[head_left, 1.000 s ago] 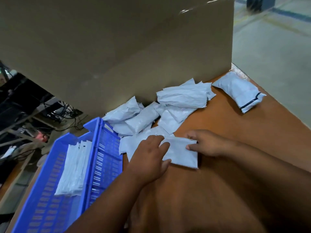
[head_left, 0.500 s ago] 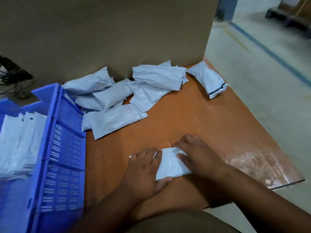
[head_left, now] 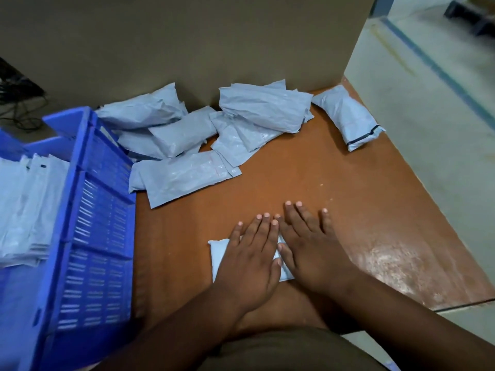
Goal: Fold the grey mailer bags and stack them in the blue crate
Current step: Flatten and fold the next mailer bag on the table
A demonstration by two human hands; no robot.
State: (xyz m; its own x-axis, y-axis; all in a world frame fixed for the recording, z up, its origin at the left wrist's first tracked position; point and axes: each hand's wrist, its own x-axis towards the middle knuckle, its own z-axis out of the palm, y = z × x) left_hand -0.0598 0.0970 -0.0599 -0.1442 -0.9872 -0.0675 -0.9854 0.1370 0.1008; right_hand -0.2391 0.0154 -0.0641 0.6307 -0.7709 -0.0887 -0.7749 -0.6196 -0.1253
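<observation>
Since the frame 0.5 s back, both hands have flattened out: the fingers that were curled at the mailer's edges now lie straight and together, palms down. The left hand (head_left: 250, 259) and right hand (head_left: 310, 253) sit side by side, thumbs almost touching, in the lower centre of the frame, pressing the folded grey mailer bag (head_left: 218, 257) against the brown table (head_left: 308, 178). Neither hand grips it; each simply lies flat on top. Only the bag's left end and a sliver between the thumbs show, less than before. The view has also shifted slightly, so the bags sit somewhat lower in the frame.

The loose pile of unfolded mailer bags (head_left: 203, 135) lies unchanged across the upper centre, against the cardboard wall (head_left: 187, 44), and 1 separate bag with a dark strip (head_left: 348, 117) rests apart at the upper right near the table's edge. At the left of the frame stands the blue crate (head_left: 99, 210), holding a stack of folded bags (head_left: 24, 204) inside it.
</observation>
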